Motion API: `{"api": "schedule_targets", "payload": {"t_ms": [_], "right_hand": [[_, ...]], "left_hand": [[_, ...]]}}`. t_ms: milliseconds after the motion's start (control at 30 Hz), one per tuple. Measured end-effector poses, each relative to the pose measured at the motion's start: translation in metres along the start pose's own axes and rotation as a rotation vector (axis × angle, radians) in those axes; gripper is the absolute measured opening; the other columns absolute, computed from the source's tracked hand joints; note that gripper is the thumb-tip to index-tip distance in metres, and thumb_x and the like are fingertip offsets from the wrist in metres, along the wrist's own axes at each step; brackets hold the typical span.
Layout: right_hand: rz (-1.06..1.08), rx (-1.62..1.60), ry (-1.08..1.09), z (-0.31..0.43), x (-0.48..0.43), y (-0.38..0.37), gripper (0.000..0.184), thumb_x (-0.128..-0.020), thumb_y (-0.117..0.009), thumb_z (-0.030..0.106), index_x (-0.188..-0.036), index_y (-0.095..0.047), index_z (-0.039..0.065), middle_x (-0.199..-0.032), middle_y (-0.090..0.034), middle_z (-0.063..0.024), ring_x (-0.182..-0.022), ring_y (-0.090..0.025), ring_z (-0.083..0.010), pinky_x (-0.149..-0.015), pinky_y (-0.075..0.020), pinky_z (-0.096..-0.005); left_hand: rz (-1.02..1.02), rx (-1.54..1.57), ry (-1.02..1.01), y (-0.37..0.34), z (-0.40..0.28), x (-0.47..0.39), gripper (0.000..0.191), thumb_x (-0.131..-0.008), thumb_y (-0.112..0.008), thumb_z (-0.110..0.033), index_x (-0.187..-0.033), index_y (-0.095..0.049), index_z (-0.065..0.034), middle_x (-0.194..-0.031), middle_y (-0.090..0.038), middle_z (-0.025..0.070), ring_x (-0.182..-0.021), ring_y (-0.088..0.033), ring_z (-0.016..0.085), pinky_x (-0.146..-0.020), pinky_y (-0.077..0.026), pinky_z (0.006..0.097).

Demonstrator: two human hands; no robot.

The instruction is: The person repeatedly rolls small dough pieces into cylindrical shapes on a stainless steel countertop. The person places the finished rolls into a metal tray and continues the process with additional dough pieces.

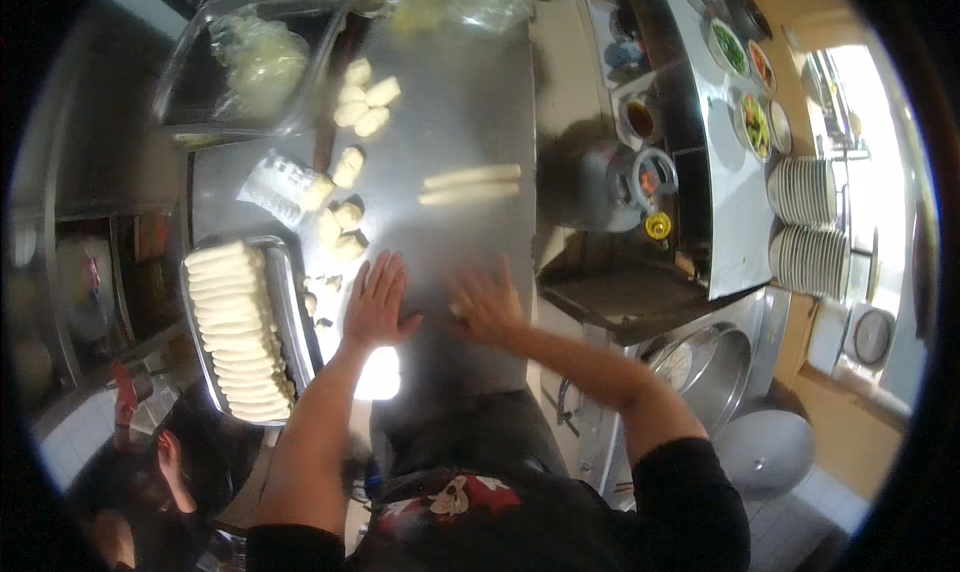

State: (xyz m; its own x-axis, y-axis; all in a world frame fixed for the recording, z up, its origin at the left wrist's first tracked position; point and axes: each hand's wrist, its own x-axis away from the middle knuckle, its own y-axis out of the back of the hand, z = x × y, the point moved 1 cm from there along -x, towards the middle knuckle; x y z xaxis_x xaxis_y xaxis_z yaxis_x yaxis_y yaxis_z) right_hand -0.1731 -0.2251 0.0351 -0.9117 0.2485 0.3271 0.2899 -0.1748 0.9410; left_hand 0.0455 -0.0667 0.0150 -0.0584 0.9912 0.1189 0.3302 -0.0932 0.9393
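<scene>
My left hand (379,302) lies palm down on the metal worktop (450,84), fingers extended and thumb out to the side. Beside it, my right hand (484,302) is blurred, with its fingers spread low over the same surface. A small pale spot shows by the right thumb; what it is cannot be made out. Beyond the hands, two dough strips (471,185) lie side by side. Short dough pieces (347,215) sit up and left of my left hand, and several more dough pieces (367,100) are grouped farther away.
At left, a metal tray (296,287) holds a row of dough sticks (232,324). Behind it stand a clear plastic bin (176,106) and a plastic packet (277,185). A gas cylinder (600,185), stacked plates (806,189) and a large pot (731,362) are at right. Another person's hand (170,452) appears lower left.
</scene>
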Motion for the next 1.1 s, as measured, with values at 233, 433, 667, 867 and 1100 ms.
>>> {"api": "schedule_targets", "payload": {"t_ms": [233,433,667,867,1100], "right_hand": [[-0.002,-0.102,-0.105,0.052,0.04,-0.026,0.099,-0.1,-0.055,0.071,-0.169,-0.036,0.002,-0.181,-0.023,-0.0202,-0.168,-0.019,-0.0388,-0.126,-0.0078,-0.0807],[-0.04,0.036,-0.051,-0.016,-0.053,-0.009,0.093,-0.098,-0.062,0.061,-0.168,-0.04,0.004,-0.18,-0.026,-0.019,-0.168,-0.019,-0.0349,-0.13,-0.0106,-0.0742],[-0.342,-0.253,-0.089,0.049,0.086,-0.084,0.07,-0.106,-0.055,0.036,-0.163,-0.044,-0.003,-0.176,-0.032,-0.0243,-0.166,-0.025,-0.0424,-0.133,-0.0136,-0.0666],[-0.27,-0.026,-0.229,-0.028,-0.047,-0.022,0.073,-0.106,-0.058,0.04,-0.161,-0.044,-0.005,-0.177,-0.029,-0.0258,-0.166,-0.025,-0.0414,-0.132,-0.0141,-0.0705],[-0.258,-0.239,-0.093,0.002,0.083,-0.067,0.086,-0.1,-0.066,0.049,-0.165,-0.041,-0.001,-0.177,-0.033,-0.0226,-0.166,-0.026,-0.0397,-0.133,-0.0154,-0.0669]], "left_hand": [[-0.218,0.363,-0.044,-0.045,-0.064,0.055,0.105,-0.099,-0.067,-0.061,-0.167,-0.027,0.0086,-0.177,-0.019,0.0325,-0.164,-0.016,0.053,-0.132,-0.011,0.0698],[-0.354,-0.084,0.126,-0.056,-0.078,-0.075,0.11,-0.104,-0.048,-0.074,-0.17,-0.018,0.0083,-0.179,-0.016,0.0292,-0.167,-0.01,0.049,-0.131,-0.003,0.072],[0.193,0.17,0.117,-0.036,-0.141,0.034,0.117,-0.099,-0.051,-0.079,-0.17,-0.021,0.0092,-0.18,-0.01,0.0328,-0.168,-0.005,0.049,-0.129,0.003,0.0738],[-0.093,-0.027,0.268,-0.008,-0.088,-0.117,0.105,-0.104,-0.049,-0.072,-0.167,-0.029,0.0092,-0.178,-0.018,0.0338,-0.166,-0.012,0.052,-0.131,-0.006,0.0703],[0.122,0.165,0.049,-0.019,-0.132,-0.004,0.113,-0.096,-0.063,-0.072,-0.17,-0.027,0.0058,-0.18,-0.018,0.0279,-0.166,-0.015,0.049,-0.134,-0.014,0.0633]]}}
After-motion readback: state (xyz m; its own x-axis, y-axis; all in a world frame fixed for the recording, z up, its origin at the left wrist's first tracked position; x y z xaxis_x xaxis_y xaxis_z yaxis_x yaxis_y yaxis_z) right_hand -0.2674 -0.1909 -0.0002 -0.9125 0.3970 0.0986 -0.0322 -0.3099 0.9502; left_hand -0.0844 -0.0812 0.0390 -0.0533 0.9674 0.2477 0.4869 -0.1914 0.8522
